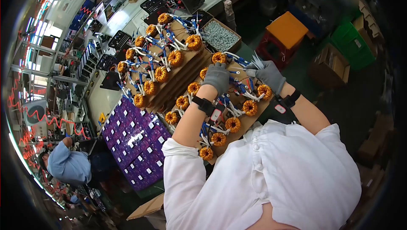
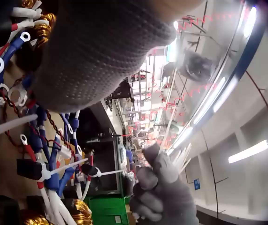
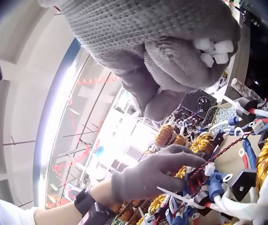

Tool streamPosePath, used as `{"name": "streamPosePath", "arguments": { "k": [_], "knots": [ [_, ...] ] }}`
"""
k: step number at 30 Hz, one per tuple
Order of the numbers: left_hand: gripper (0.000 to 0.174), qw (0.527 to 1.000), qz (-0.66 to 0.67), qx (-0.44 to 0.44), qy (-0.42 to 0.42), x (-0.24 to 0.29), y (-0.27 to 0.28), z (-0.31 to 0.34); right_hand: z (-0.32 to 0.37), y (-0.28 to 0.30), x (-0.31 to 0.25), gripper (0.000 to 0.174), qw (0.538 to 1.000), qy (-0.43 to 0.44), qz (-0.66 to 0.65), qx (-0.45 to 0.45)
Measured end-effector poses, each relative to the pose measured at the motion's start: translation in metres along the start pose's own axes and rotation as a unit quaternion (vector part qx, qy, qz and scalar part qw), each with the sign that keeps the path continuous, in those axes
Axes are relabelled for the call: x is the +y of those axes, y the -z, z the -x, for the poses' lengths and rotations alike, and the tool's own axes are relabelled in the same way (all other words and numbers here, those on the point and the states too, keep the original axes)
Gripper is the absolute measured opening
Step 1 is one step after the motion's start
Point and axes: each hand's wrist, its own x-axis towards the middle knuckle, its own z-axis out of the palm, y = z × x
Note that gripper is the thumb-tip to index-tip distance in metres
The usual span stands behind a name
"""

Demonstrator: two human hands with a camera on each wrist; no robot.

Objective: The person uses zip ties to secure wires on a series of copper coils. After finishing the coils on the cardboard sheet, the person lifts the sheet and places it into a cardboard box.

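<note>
Over orange wire-wound ring coils (image 1: 250, 108) on brown cardboard (image 3: 227, 161), the grey-gloved hands are apart. The right hand (image 1: 271, 76) grips white plastic cable ties (image 3: 220, 46); the left hand (image 3: 159, 171) touches red-and-black twisted wires (image 3: 225, 149), any pinch unclear. Tangled wires could snag and strain; a loosened grip could scatter ties.

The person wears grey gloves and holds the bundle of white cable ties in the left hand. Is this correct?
Not quite: the white cable ties are in the right hand, not the left hand; the head view shows this. The grey gloves are right.
</note>
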Motion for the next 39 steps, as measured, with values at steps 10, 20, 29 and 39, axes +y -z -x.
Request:
{"name": "streamPosePath", "arguments": {
  "k": [10, 20, 29, 39],
  "knots": [
    [0.044, 0.783, 0.612, 0.100, 0.045, -0.057, -0.029, -0.023, -0.027, -0.003, -0.001, 0.016, 0.997, 0.037, -0.044, 0.053],
    [0.034, 0.679, 0.730, 0.081, 0.005, -0.069, -0.048, -0.029, -0.074, -0.020, -0.017, 0.022, 0.980, 0.021, 0.192, 0.042],
    [0.035, 0.684, 0.728, 0.040, 0.002, -0.077, -0.041, -0.032, -0.104, -0.042, -0.013, 0.023, 0.971, 0.036, 0.234, 0.003],
    [0.041, 0.666, 0.746, 0.022, 0.004, -0.080, -0.033, -0.027, -0.117, -0.033, -0.011, 0.017, 0.982, 0.013, 0.185, -0.021]
  ]
}}
